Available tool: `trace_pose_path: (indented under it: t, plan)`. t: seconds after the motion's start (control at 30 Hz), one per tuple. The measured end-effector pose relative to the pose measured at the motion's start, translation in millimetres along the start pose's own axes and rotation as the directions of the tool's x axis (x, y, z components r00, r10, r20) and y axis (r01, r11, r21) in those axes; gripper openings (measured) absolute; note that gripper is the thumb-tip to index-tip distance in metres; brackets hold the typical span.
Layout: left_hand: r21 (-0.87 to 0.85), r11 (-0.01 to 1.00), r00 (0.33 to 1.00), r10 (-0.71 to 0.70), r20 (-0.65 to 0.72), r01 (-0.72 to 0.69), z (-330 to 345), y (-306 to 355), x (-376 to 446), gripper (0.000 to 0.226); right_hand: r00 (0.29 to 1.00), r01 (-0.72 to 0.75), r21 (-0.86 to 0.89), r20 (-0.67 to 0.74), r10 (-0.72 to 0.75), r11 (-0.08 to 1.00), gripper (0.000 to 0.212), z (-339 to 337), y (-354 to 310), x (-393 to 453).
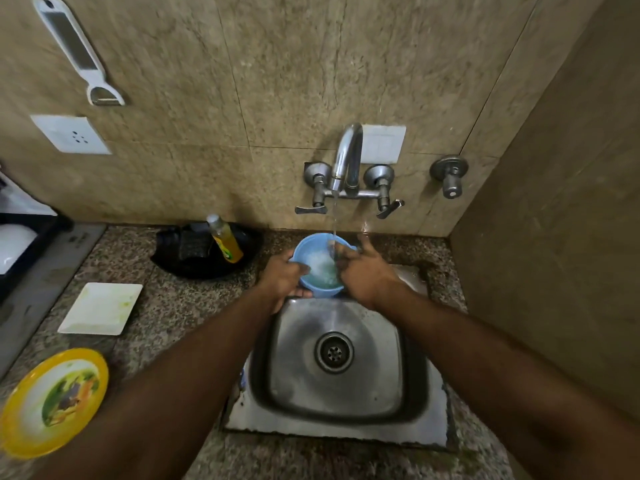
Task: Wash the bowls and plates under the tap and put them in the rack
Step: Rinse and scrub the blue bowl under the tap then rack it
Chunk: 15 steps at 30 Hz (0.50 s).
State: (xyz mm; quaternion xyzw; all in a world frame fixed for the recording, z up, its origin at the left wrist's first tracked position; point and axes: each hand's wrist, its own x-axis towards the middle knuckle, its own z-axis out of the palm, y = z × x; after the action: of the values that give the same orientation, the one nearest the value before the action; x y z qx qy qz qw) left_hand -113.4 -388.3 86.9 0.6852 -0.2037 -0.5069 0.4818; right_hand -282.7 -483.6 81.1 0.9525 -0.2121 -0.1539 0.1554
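A light blue bowl (313, 251) is held over the back of the steel sink (408, 420), right under the running tap (346, 157). Water streams into it and foams white inside. My left hand (285, 278) grips the bowl's left rim and side. My right hand (363, 271) rests on the bowl's right rim with fingers reaching into it. On the counter to the left lie a white square plate (102, 308) with green smears and a yellow round plate (52, 401) with a picture in its middle. The rack's dark edge (31, 251) shows at the far left.
A black pan (180, 261) behind the counter holds a scrub pad and a yellow soap bottle (225, 242). Two tap levers and a separate valve (449, 174) stick out of the tiled wall. A side wall closes off the right. A grater hangs at upper left.
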Motion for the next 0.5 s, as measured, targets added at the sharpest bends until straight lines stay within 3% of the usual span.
trace_pose_path:
  t: [0.13, 0.27, 0.5]
  plan:
    - [-0.036, 0.999, 1.000, -0.004, 0.029, 0.005, -1, -33, -4, 0.006, 0.994, -0.061, 0.183, 0.097, 0.044, 0.981, 0.029, 25, -23, -28]
    - [-0.040, 0.998, 0.996, -0.046, 0.077, 0.049, -4, -47, -2, 0.010, 0.970, -0.191, 0.137, 0.181, 0.165, 0.972, 0.030, 28, -26, -33]
    - [-0.049, 0.998, 0.999, -0.050, -0.010, 0.049, 6, -43, 13, 0.020, 0.948, -0.306, 0.233, 0.167, 0.272, 0.923, 0.024, 17, -47, -7]
